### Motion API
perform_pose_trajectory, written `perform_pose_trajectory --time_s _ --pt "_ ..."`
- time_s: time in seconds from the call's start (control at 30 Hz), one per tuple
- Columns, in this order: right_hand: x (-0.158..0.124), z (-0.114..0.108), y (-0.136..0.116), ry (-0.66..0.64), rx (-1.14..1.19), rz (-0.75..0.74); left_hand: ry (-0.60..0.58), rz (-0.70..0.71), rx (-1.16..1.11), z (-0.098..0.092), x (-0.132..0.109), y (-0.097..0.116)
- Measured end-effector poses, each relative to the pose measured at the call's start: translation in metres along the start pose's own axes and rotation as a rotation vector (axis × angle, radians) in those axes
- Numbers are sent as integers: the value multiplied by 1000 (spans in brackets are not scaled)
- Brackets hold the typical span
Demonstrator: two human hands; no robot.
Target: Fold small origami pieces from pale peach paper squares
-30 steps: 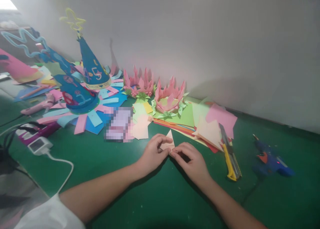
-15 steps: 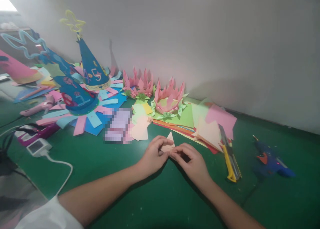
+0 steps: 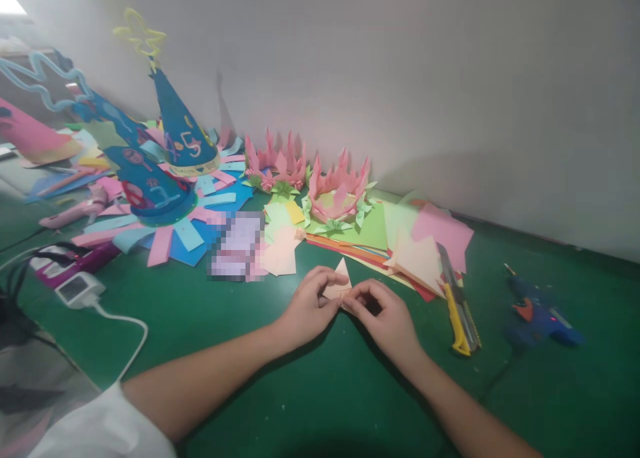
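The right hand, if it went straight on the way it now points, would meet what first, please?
Beyond the folded peach paper in its own pinch, the right hand would most likely meet the left hand first, just opposite, though one view leaves depth unclear.

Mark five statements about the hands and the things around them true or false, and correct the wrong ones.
1. The left hand and right hand both touch the folded paper. True.
2. The yellow cutter is in the right hand. False: it lies to the right of that hand.
3. The nearer pink crown rests on green paper. True.
4. The blue glue gun lies left of the cutter. False: it lies to the right.
5. The hat marked 5 is blue. True.
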State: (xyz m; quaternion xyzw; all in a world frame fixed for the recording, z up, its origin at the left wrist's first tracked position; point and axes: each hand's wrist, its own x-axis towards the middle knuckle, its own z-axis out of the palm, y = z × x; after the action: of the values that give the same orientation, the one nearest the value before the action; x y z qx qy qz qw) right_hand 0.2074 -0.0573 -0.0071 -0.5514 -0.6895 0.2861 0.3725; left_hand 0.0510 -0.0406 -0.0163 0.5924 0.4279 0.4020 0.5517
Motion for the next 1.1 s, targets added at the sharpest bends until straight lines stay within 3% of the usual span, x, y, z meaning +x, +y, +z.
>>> perform_pose_trajectory --time_s 1.1 --pt "0 1 3 13 -24 27 -10 -39 -28 1 0 4"
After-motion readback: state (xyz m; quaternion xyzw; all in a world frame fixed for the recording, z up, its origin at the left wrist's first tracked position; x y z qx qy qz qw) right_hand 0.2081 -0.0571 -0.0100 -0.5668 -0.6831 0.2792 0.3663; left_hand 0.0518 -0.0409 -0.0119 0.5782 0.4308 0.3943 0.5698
